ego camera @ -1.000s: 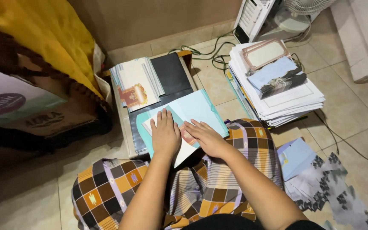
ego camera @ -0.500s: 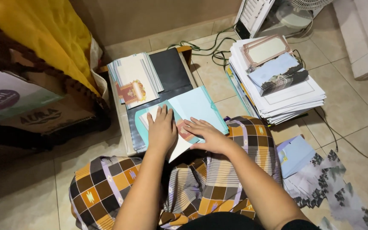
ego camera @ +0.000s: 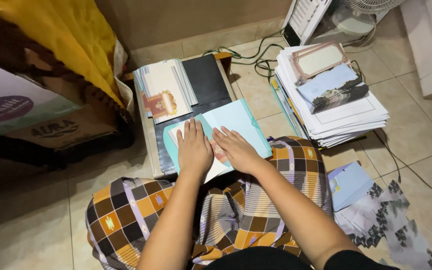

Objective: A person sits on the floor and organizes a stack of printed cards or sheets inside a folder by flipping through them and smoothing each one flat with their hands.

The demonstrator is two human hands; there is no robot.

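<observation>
An open light-blue card folder (ego camera: 238, 122) lies on a small low table (ego camera: 148, 142) in front of my knees. My left hand (ego camera: 194, 148) rests flat on a white card inside the folder's left side, fingers together. My right hand (ego camera: 237, 149) presses flat beside it on the fold, covering a patterned red and gold strip. Neither hand grips anything. A stack of white cards with a red and gold emblem (ego camera: 164, 90) sits at the table's far left. A black folder (ego camera: 207, 82) lies behind the blue one.
A tall pile of papers and cards (ego camera: 333, 97) stands on the tiled floor to the right. Loose blue and floral sheets (ego camera: 376, 210) lie at right. Cardboard boxes (ego camera: 41, 120) under yellow cloth are at left. Cables and a fan (ego camera: 343, 17) are behind.
Both hands have stayed on the blue folder, with my left hand sliding a little lower on the white card. The view has shifted slightly.
</observation>
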